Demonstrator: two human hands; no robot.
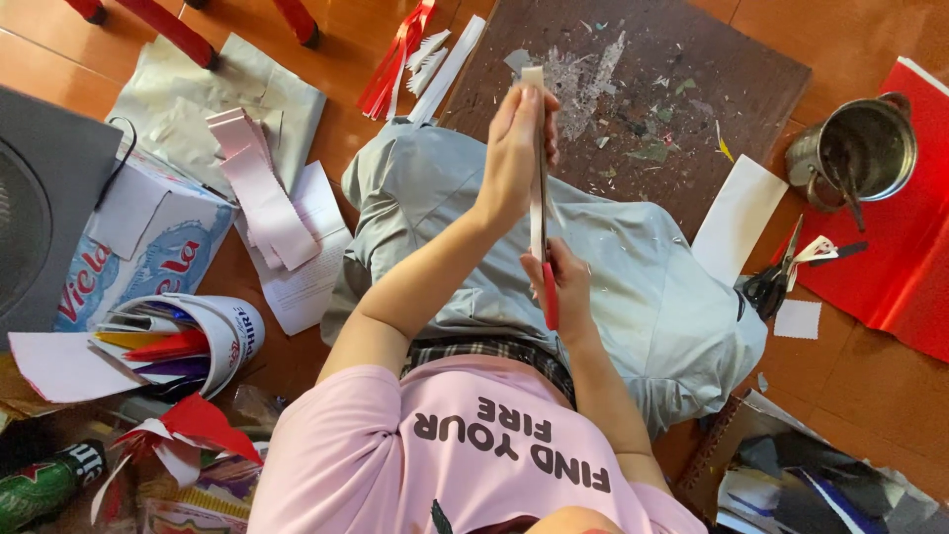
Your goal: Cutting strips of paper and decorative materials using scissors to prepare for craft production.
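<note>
While both hands work over the grey lap | paper strip (pixel 535 148), long axis running away from the body toward the dark board (pixel 692 89) | left hand (pixel 514 148) clenched on its far end | right hand (pixel 565 282), nearer the body, grasps red-handled blade (pixel 549 292) along it.

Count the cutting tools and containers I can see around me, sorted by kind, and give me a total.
Red-handled cutter in the right hand: 1
Black-handled scissors on the floor: 1
Metal pot: 1
White tub on its side holding coloured paper: 1
Total: 4
</note>
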